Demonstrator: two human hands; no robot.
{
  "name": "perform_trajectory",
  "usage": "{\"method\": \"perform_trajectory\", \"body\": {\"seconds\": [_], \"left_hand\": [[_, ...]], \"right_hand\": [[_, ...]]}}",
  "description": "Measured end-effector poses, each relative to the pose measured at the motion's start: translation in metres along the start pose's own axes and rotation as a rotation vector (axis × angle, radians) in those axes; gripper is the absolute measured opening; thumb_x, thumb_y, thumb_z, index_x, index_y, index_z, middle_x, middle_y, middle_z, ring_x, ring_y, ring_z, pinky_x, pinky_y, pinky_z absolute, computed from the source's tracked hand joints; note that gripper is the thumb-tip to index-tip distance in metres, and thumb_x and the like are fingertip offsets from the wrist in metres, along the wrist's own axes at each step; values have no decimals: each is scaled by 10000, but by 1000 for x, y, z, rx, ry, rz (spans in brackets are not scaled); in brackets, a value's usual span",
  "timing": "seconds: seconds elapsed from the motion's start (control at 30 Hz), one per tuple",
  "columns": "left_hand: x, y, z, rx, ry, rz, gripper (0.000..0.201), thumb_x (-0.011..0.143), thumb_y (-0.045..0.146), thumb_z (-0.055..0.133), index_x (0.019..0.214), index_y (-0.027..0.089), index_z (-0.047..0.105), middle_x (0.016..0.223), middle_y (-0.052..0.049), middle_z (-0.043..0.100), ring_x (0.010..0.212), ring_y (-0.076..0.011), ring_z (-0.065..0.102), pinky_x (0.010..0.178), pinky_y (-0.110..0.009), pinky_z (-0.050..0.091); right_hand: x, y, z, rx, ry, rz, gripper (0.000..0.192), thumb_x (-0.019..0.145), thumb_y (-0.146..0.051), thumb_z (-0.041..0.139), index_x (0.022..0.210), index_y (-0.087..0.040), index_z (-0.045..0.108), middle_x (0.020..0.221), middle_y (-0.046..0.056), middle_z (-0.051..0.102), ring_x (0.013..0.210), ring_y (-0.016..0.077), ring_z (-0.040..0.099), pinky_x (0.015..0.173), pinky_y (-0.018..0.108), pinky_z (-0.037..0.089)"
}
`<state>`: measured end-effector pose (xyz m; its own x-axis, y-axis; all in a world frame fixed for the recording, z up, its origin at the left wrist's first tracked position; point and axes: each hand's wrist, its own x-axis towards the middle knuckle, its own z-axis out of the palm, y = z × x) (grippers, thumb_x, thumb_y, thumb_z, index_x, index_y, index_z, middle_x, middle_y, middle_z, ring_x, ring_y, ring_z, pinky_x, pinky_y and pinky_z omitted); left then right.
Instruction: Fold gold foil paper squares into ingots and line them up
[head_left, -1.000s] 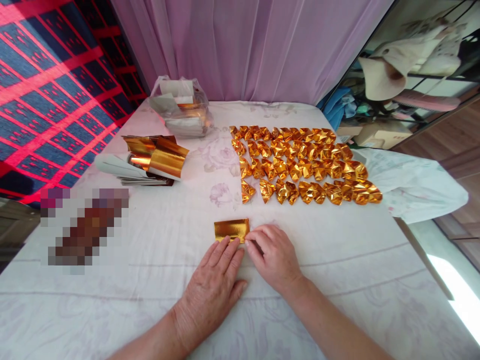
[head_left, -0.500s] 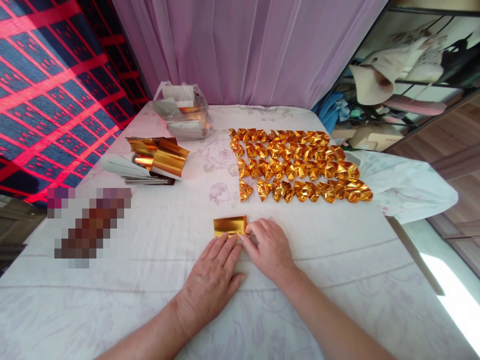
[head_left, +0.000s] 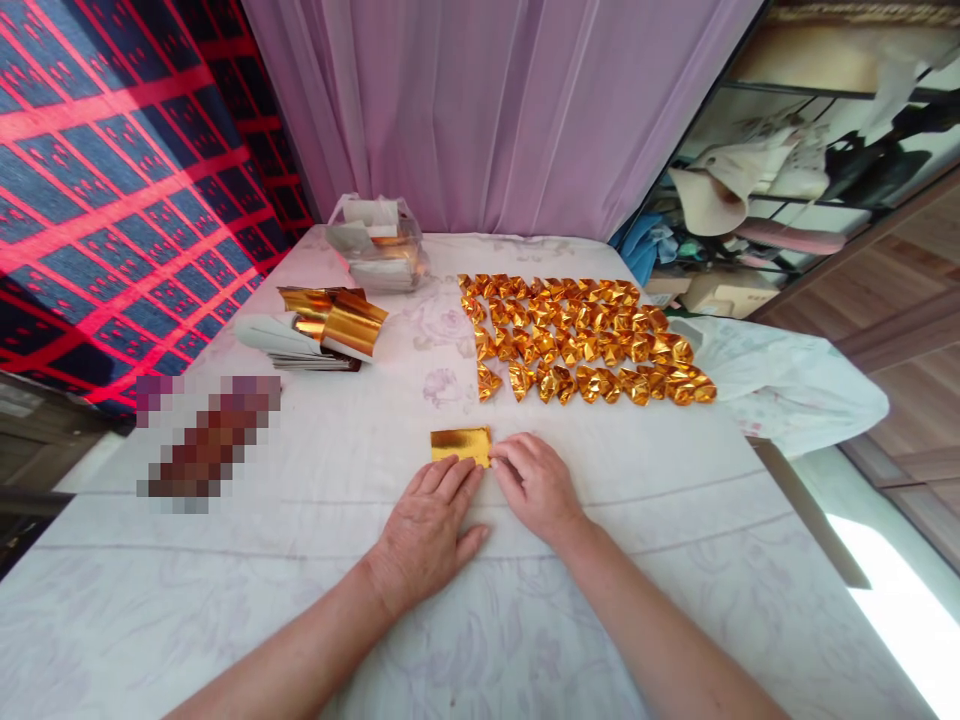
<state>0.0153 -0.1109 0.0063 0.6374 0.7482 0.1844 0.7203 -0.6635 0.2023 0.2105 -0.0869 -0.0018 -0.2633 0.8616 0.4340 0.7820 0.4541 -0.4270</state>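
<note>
on the floral tablecloth (head_left: 337, 440), the flattened left hand (head_left: 426, 530) rests fingertips on a gold foil sheet (head_left: 459, 441), the right hand (head_left: 538, 488) curled at its right edge, grip unclear, with four rows of folded foil pieces (head_left: 555, 383) apparently finished and a foil-paper stack (head_left: 352, 325) remaining unfolded

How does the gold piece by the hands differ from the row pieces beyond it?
Shape: the gold piece is flat and oblong; the row pieces are puffed and creased.
Contact: the left hand rests on the gold piece's near edge, the right hand at its right end; neither touches the row pieces.
Shared: both are shiny gold, on the same cloth.
</note>
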Motion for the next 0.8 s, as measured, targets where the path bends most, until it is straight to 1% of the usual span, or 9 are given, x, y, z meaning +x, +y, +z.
{"method": "perform_trajectory", "body": {"seconds": [0.07,0.2,0.3,0.37,0.43,0.57,0.8], "left_hand": [[1,0,0,-10,3,-4,586,903,439,571,1375,96,510,1362,-153,577,1272,-317,498,1078,-475,410],[1,0,0,-33,21,-12,557,907,440,550,1366,127,517,1345,-140,582,1257,-304,502,1077,-476,408],[2,0,0,-35,24,-7,566,892,435,563,1361,120,519,1331,-146,587,1243,-309,510,1071,-478,410],[3,0,-1,-37,18,-3,566,884,435,574,1347,114,530,1320,-145,594,1227,-309,520,1064,-472,417],[4,0,-2,-38,15,1,562,878,437,586,1331,107,541,1313,-145,599,1214,-305,531,1059,-460,424],[3,-1,-3,-20,39,18,551,889,451,573,1312,99,543,1299,-158,608,1207,-293,546,1048,-442,436],[-4,-5,-6,7,60,4,518,892,458,577,1286,124,549,1275,-149,620,1203,-278,558,1061,-434,437]], "right_hand": [[-1,-3,-2,-51,-9,-43,190,940,-182,506,966,-200,693,931,58,664,864,191,591,805,320,463],[-6,-8,-8,-226,-88,-113,210,938,-212,535,1046,-214,715,1023,71,678,908,210,575,801,351,442],[-11,-9,-12,-310,-129,-148,262,934,-252,560,1156,-214,693,1193,95,664,1079,246,557,869,388,425],[-15,-8,-15,-346,-152,-163,310,931,-286,578,1214,-205,673,1319,114,616,1223,280,499,952,431,395],[-17,-7,-17,-372,-173,-171,345,928,-316,593,1245,-201,661,1392,124,572,1307,306,445,1015,473,355],[-19,-7,-18,-398,-198,-163,357,924,-326,604,1261,-220,656,1423,121,552,1356,323,413,1051,510,327],[-23,-5,-13,-399,-149,-151,337,928,-300,584,1251,-243,663,1388,114,583,1340,321,442,1038,503,341]]}}
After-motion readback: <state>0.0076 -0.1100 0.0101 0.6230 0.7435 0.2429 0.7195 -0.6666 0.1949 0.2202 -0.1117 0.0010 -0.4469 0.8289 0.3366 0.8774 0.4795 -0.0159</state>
